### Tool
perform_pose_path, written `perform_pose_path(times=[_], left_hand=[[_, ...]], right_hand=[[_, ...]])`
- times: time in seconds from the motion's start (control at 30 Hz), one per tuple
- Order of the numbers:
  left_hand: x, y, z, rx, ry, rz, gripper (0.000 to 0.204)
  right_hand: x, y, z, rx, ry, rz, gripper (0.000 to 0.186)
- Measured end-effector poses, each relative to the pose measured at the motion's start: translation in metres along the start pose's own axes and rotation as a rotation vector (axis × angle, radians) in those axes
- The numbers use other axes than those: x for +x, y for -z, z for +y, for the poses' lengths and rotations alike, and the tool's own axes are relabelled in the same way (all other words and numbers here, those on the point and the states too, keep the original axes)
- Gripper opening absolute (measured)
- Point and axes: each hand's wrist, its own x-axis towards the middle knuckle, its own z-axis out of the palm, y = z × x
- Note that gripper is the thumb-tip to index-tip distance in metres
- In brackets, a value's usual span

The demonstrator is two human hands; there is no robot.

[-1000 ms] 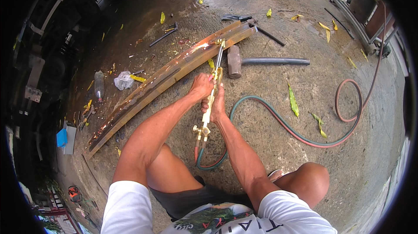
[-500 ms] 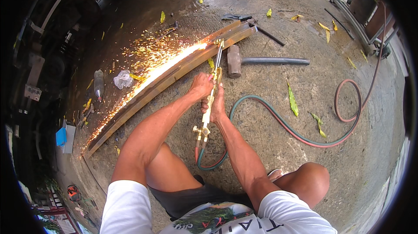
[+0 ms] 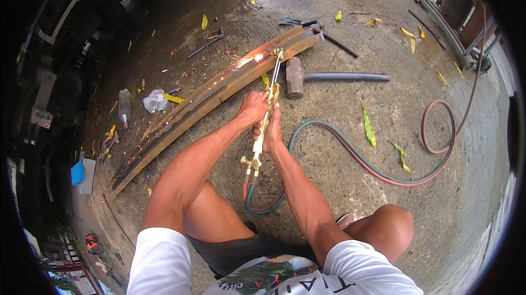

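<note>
Both hands grip a brass cutting torch (image 3: 259, 140). My left hand (image 3: 253, 106) is closed near its valves, toward the head end. Lower down, my right hand (image 3: 272, 130) wraps round the handle. The torch's tip is over the far right part of a long rusty steel beam (image 3: 181, 117), which slants across the ground. A small glowing spot (image 3: 257, 58) with a few sparks shows on the steel just left of the tip. Red and green twin hoses (image 3: 356, 158) run from the torch's rear end off to the right.
A sledgehammer (image 3: 295, 78) lies right of the tip, its handle pointing right. Dark rods (image 3: 342, 47) are by the beam's far end. A plastic bottle (image 3: 125, 108) and a crumpled clear bag (image 3: 155, 101) lie left of the beam. A wheeled cart (image 3: 466, 48) stands far right.
The long bright stream of sparks along the beam has died down to a small glow near the tip. The torch's rear end has shifted slightly left; both hands keep their hold.
</note>
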Motion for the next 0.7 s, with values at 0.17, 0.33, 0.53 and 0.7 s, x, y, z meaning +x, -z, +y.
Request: perform_pose_path(times=[0.17, 0.33, 0.53, 0.7], left_hand=[[-0.0028, 0.003, 0.0062, -0.058, 0.099, -0.033, 0.034], [-0.0035, 0.0061, 0.0101, -0.017, 0.095, -0.054, 0.033], [-0.0052, 0.0053, 0.0097, -0.039, 0.1, -0.037, 0.032], [-0.0046, 0.0048, 0.0079, -0.042, 0.086, -0.033, 0.032]], right_hand=[[-0.0012, -0.0003, 0.0002, -0.007, 0.011, 0.011, 0.064], [-0.0021, 0.0007, 0.0001, 0.012, 0.0, -0.013, 0.064], [-0.0048, -0.0003, -0.0008, 0.002, -0.004, -0.005, 0.065], [-0.0074, -0.0021, -0.002, -0.004, 0.001, -0.004, 0.064]])
